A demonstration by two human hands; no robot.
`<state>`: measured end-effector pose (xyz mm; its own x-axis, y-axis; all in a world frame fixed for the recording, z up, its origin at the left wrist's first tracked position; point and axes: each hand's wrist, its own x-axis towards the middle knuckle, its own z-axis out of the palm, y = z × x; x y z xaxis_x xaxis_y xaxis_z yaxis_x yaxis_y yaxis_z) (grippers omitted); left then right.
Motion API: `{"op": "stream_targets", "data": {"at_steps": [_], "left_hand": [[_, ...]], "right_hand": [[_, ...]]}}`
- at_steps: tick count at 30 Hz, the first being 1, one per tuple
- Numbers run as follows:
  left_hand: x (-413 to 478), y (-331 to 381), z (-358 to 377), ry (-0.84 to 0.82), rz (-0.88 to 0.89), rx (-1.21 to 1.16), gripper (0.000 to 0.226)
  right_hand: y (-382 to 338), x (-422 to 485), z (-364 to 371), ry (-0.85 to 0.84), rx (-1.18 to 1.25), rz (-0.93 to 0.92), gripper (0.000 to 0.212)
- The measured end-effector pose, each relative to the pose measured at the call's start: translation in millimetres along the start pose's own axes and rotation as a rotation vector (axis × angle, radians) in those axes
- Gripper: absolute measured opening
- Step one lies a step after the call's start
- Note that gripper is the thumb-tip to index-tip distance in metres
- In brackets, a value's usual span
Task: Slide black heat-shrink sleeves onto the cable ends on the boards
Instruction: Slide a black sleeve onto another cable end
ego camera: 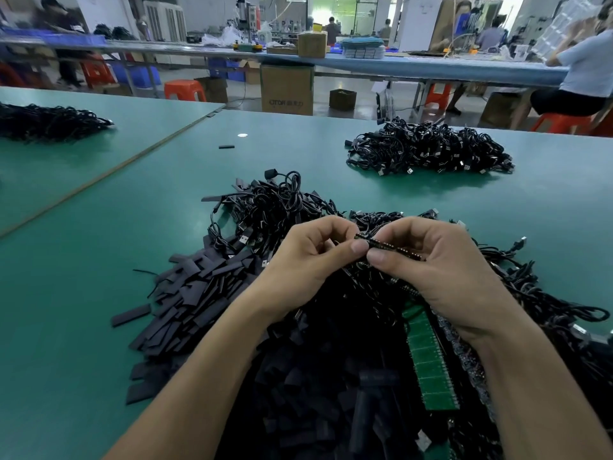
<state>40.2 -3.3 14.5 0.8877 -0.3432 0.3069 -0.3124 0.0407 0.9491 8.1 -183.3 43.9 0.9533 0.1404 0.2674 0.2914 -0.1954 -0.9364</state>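
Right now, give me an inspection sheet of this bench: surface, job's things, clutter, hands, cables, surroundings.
Surface: green table, with a seam running across its left part.
Job's things: pile of black heat-shrink sleeves at left; green board panel below the right wrist; narrow board strip held up.
Clutter: one stray sleeve and a small white disc farther out.
Hands: left hand and right hand both pinch the narrow board strip.
Cables: near cable heap beyond the hands; far cable heap at right; third heap at left.
Surroundings: cardboard box, orange stool, seated person at another bench.
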Motion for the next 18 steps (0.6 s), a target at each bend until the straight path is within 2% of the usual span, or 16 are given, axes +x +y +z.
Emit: {"op": "stream_targets", "data": {"at_steps": [10,14,18], "left_hand": [[0,-5,-4,-0.121,-0.016,-0.127,0.008],[0,-7,-4,-0.108,-0.037,-0.133,0.011],[-1,-6,-3,-0.169,-0.045,-0.143,0.011]], "right_hand": [[1,-2,-9,-0.181,0.008,-0.033,0.011],[2,-1,-10,-0.189,0.044,-0.02,0.006],[4,-2,-11,-0.207,0.056,-0.006,0.005]]}}
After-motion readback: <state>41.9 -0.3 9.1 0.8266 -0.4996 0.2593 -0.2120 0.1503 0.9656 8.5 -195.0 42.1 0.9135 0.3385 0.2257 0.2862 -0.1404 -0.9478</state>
